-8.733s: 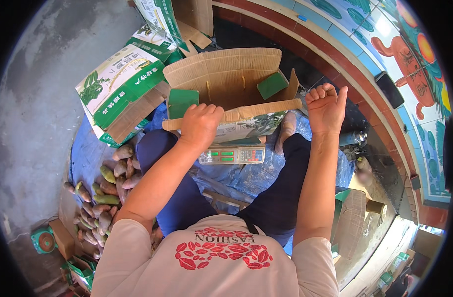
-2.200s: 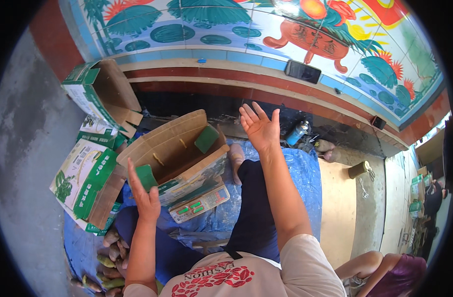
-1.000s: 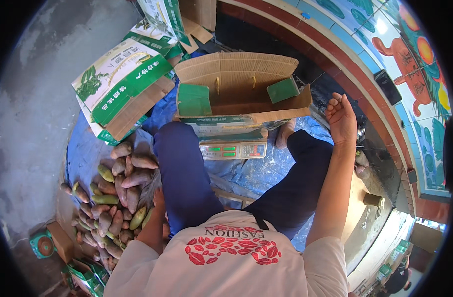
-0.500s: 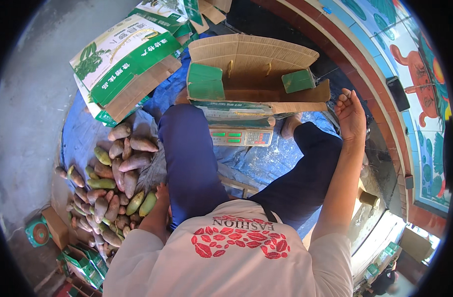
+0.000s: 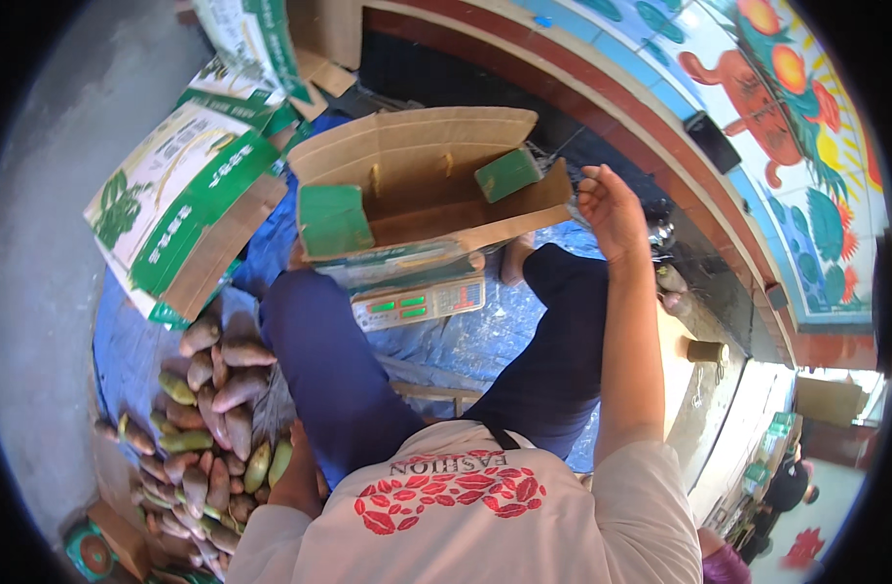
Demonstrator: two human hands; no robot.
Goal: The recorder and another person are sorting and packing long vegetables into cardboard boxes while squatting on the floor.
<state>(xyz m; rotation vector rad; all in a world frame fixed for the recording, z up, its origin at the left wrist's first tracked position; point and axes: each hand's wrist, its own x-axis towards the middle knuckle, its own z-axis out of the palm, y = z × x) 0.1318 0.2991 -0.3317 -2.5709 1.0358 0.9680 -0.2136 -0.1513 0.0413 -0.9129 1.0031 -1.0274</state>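
Observation:
My right hand (image 5: pixel 612 216) is raised beside the right end of an open cardboard box (image 5: pixel 417 238), its fingers curled together. Whether they grip the flap's corner or something thin is too small to tell. The box has green inner flaps and rests on a digital scale (image 5: pixel 431 304) with lit green displays, just beyond my knees. My left hand (image 5: pixel 298 456) hangs low beside my left thigh, at the edge of a heap of long radishes (image 5: pixel 240 389), some green, some brownish pink. Its fingers are mostly hidden.
Another green and white carton (image 5: pixel 173 209) lies tilted at the left, with more cartons behind it. A blue tarp (image 5: pixel 509 316) covers the floor under the scale. The tiled wall (image 5: pixel 641 58) with a painted mural curves along the right. A person (image 5: pixel 787 485) is far off at lower right.
The view has turned right, so the box, scale and radishes sit further left and lower. My left hand is closer in along my thigh; my right hand remains by the box corner.

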